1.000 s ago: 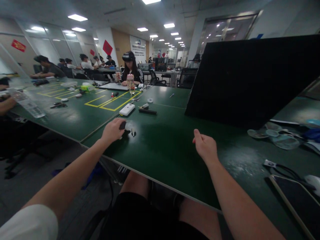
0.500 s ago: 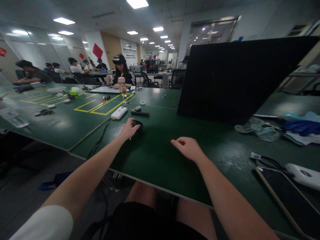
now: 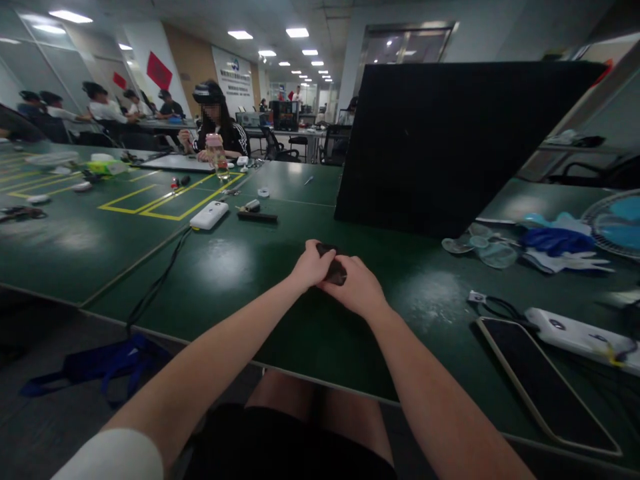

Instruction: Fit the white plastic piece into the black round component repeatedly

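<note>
Over the middle of the green table, both of my hands meet around a small dark object whose kind I cannot make out. My left hand is closed on its left side, thumb across the top. From the right, my right hand wraps the other side, fingers bent. Much of the object is hidden by the fingers. Beyond them to the left lie a dark narrow bar and a white power bank with a black cable.
A large black panel stands at the back right. To the right lie a phone, a white device, gloves and a blue fan. A clear bottle stands before a seated person.
My left hand has carried the dark object right, away from the white power bank. My right hand has closed on it too. The view has turned slightly right.
</note>
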Available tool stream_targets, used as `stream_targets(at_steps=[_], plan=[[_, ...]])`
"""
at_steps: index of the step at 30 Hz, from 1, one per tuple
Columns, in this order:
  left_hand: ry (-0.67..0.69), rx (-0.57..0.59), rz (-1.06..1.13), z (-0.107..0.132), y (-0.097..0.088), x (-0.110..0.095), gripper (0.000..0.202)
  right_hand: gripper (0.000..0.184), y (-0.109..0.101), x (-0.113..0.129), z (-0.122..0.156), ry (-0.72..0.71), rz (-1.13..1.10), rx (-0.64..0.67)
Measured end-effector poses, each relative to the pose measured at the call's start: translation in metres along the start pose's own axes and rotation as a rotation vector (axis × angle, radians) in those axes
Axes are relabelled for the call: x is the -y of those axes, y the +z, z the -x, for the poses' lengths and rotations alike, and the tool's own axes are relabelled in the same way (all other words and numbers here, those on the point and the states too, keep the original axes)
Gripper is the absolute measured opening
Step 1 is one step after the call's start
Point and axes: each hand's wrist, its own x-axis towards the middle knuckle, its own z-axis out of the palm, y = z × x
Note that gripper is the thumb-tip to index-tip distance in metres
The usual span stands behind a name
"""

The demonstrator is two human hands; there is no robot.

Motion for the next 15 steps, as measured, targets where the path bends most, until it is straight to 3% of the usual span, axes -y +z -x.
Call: stream_targets(at_steps=[4, 8, 12, 15], plan=[[-0.001, 0.085, 0.135, 0.003, -0.013, 0.01, 0.057, 0.042, 0.003, -0.005, -0.001, -0.062, -0.048, 0.001], [0.016, 0.155, 0.198, 0.009, -0.033, 0.022, 0.06, 0.031, -0.001, 0.003, 0.006, -0.151, -0.072, 0.073], [0.035, 0.126, 0.178, 0.012, -0.045, 0.031, 0.058, 0.03, -0.008, 0.011, 0.013, -0.255, -0.135, 0.052], [0.039, 0.064, 0.196, 0.007, -0.046, 0.034, 0.055, 0.031, -0.009, 0.01, 0.012, -0.211, -0.173, -0.013]])
